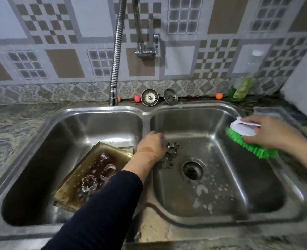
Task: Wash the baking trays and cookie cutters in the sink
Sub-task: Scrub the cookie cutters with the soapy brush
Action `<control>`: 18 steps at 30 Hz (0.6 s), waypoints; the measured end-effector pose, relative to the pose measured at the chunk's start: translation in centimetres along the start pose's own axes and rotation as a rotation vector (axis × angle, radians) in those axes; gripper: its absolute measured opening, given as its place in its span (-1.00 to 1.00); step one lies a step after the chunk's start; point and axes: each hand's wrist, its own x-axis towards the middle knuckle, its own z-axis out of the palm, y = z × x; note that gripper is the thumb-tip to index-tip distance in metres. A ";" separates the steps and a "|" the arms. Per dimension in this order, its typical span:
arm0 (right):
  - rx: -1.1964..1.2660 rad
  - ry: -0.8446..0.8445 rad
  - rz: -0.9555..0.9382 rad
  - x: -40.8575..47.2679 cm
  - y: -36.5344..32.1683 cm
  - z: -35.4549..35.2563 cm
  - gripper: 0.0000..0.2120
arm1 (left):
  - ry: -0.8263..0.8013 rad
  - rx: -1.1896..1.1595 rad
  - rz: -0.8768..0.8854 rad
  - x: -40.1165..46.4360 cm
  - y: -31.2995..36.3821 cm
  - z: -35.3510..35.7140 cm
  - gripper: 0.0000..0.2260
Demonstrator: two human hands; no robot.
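Nearest, the trays (87, 170) lie tilted in the left basin, two cutters (89, 183) on top. The left hand (151, 147) reaches over the divider, its grip on blurred cutters in the right basin. Farther right, the right hand (270, 132) grips a green brush (246, 139).

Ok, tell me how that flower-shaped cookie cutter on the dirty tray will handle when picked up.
The flower cutter looks like thin metal, so probably light and stiff. It lies flat on the greasy, wet tray, so it is likely slippery and hard to get fingers under. Its open hoop may bend if squeezed hard.
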 end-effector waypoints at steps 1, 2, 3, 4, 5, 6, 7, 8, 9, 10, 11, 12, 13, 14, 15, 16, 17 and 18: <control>-0.015 0.011 0.008 0.4 1.0 -1.3 -0.40 | -0.023 0.017 -0.013 0.7 0.8 0.9 -0.71; -0.023 0.026 0.011 0.9 2.0 -2.6 -0.40 | -0.056 0.035 -0.030 1.4 1.4 2.2 -0.72; -0.033 0.041 0.025 1.5 3.0 -4.0 -0.42 | -0.096 0.049 -0.059 2.1 1.7 3.5 -0.73; -0.043 0.062 0.038 2.1 4.0 -5.4 -0.43 | -0.143 0.061 -0.089 2.7 1.7 4.9 -0.73; -0.051 0.084 0.059 2.9 5.1 -6.6 -0.44 | -0.178 0.071 -0.116 3.2 1.6 6.3 -0.71; -0.052 0.108 0.074 3.6 6.2 -7.5 -0.44 | -0.201 0.077 -0.142 3.8 1.5 7.8 -0.64; -0.044 0.130 0.095 4.3 7.3 -8.1 -0.44 | -0.223 0.077 -0.176 4.3 1.2 9.1 -0.58; -0.034 0.154 0.113 4.9 8.3 -8.4 -0.44 | -0.229 0.064 -0.218 4.7 1.0 10.3 -0.55; -0.026 0.175 0.138 5.5 9.3 -8.5 -0.43 | -0.233 0.050 -0.265 5.1 0.7 11.4 -0.55; -0.021 0.197 0.161 6.0 10.2 -8.1 -0.42 | -0.235 0.035 -0.298 5.3 0.6 12.2 -0.54; -0.014 0.210 0.179 6.6 10.9 -7.5 -0.42 | -0.235 0.009 -0.317 5.4 0.4 12.8 -0.49; -0.013 0.213 0.181 7.2 11.5 -6.8 -0.42 | -0.240 -0.019 -0.331 5.4 0.4 13.5 -0.43; -0.010 0.199 0.178 7.7 11.9 -6.0 -0.41 | -0.243 -0.033 -0.348 5.4 0.4 13.9 -0.36; -0.015 0.182 0.170 8.3 12.2 -5.1 -0.41 | -0.247 -0.034 -0.363 5.5 0.5 14.2 -0.32; -0.026 0.160 0.168 8.8 12.4 -4.3 -0.41 | -0.244 -0.029 -0.380 5.6 0.8 14.4 -0.31; -0.048 0.139 0.167 9.3 12.5 -3.6 -0.41 | -0.236 -0.020 -0.398 5.7 1.0 14.6 -0.32; -0.072 0.113 0.165 9.7 12.5 -3.1 -0.42 | -0.222 -0.013 -0.413 5.9 1.2 14.8 -0.36; -0.100 0.080 0.157 10.1 12.6 -2.6 -0.42 | -0.199 -0.007 -0.420 6.1 1.3 14.9 -0.42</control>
